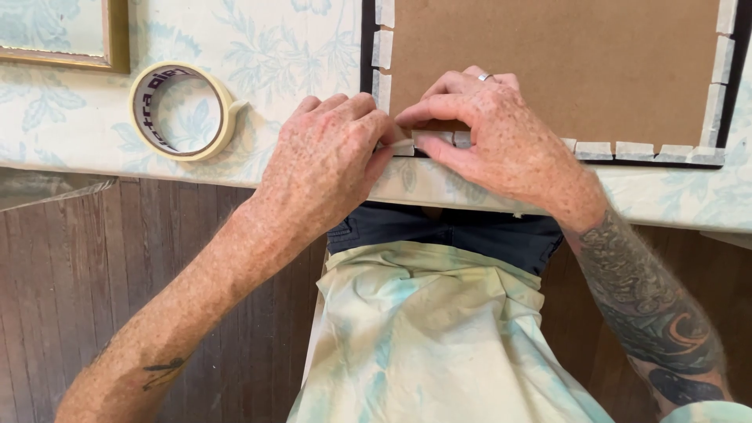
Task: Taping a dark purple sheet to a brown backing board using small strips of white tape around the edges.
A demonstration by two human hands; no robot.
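Observation:
A picture frame lies face down on the table, its brown cardboard backing bordered by a dark frame edge. Short strips of pale masking tape run along the seam between backing and frame. My left hand and my right hand meet at the frame's near edge. Their fingertips pinch and press a piece of masking tape onto that edge. A ring shows on a finger of my right hand.
A roll of masking tape lies flat on the floral tablecloth to the left. A gold-framed picture corner sits at the far left. The table edge runs just below my hands, with dark wooden floorboards beneath.

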